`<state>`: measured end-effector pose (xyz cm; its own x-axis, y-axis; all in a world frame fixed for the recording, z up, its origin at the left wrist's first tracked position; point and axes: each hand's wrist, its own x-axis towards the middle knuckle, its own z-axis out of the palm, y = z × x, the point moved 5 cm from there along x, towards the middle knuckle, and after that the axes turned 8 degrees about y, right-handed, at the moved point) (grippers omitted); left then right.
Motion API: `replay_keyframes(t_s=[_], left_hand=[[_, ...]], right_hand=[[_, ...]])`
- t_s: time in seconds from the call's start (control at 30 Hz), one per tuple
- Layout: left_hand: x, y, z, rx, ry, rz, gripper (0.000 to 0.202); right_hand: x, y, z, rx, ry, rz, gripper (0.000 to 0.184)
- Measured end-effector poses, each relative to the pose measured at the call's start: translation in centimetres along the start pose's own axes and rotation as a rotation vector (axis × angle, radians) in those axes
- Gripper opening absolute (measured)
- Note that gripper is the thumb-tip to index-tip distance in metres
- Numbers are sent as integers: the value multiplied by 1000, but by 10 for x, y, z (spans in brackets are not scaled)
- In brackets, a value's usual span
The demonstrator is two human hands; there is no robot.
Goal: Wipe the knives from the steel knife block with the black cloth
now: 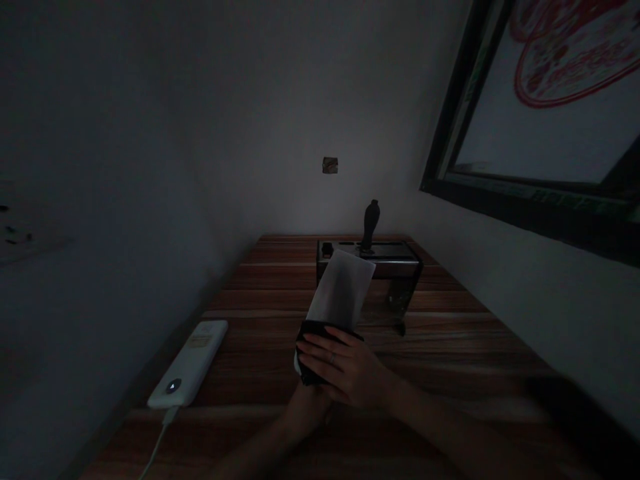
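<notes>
The scene is very dark. My right hand [345, 367] lies over a small black wallet-like holder [313, 333] above the wooden table [450, 347], fingers curled round its front. A white sheet of paper [343, 290] sticks up out of the holder, tilted to the right. My left hand [307, 403] comes up from below and sits under the holder; its fingers are hidden behind the right hand.
A white power bank [190, 363] with a lit indicator and a white cable [157, 443] lies at the table's left edge. A dark metal box with an upright black handle [371, 223] stands at the back. A framed picture [550, 100] hangs on the right wall.
</notes>
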<state>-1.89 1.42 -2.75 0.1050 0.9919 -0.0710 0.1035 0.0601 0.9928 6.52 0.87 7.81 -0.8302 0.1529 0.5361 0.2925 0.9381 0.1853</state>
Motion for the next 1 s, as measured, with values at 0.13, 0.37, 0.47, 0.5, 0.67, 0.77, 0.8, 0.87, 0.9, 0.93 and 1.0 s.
replay_keyframes(t_s=[0.13, 0.37, 0.47, 0.5, 0.67, 0.77, 0.8, 0.87, 0.9, 0.93, 1.0], left_hand=[[-3, 14, 4, 44, 14, -32, 17], [-5, 32, 9, -6, -52, 41, 30], [-5, 30, 8, -3, -55, 21, 30], [-6, 29, 9, -5, -59, 16, 30], [-7, 31, 9, -18, -80, 7, 30], [-8, 34, 9, -12, -85, -1, 31], [-8, 34, 9, -10, -82, -2, 32], [-8, 35, 9, -3, -77, 0, 32], [-8, 35, 9, 0, -74, 5, 32], [-8, 35, 9, 2, -73, 9, 32], [-8, 33, 9, -1, -81, 12, 31]], right_hand=[[5, 15, -8, -55, 19, 59, 45], [17, 48, -27, -158, 129, 180, 44], [22, 62, -36, -192, 188, 230, 44], [24, 66, -40, -203, 204, 248, 43], [31, 86, -56, -263, 256, 347, 44], [34, 93, -61, -279, 280, 397, 46], [34, 94, -61, -280, 287, 405, 47], [34, 94, -61, -285, 298, 409, 47], [34, 94, -60, -287, 300, 408, 47], [34, 93, -60, -290, 301, 406, 47], [33, 91, -58, -290, 292, 402, 47]])
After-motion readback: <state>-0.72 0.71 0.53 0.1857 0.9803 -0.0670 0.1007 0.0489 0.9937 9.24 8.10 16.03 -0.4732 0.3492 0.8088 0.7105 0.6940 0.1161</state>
